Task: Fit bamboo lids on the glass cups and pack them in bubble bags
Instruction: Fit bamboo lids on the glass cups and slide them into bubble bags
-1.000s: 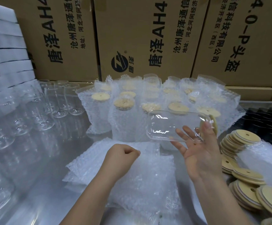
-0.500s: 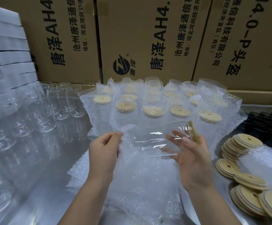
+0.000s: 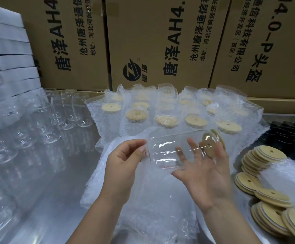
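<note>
Our left hand [image 3: 123, 159] curls its fingers [image 3: 134, 143] at the mouth of the bag [image 3: 143, 191]. It seems to pinch the film just beside the base of the cup [image 3: 174, 152], though the clear layers make that hard to tell.

The cup lies on its side in the air above the counter [image 3: 46, 208]. Its lid [image 3: 212, 145] is already seated at the right end and its base points at the bag. Our right hand [image 3: 206, 178] carries it from beneath on spread, nearly straight fingers, thumb up beside the lid, so nothing clamps it.

We judge the glass thin, stiff, smooth and breakable. It looks light enough for one hand but apt to roll off flat fingers. The lid may only be pressed in, so we would keep the thumb against it, wrap the barrel mid-length and slide it in base first. The bag is soft and limp, so its mouth needs holding wide.
</note>
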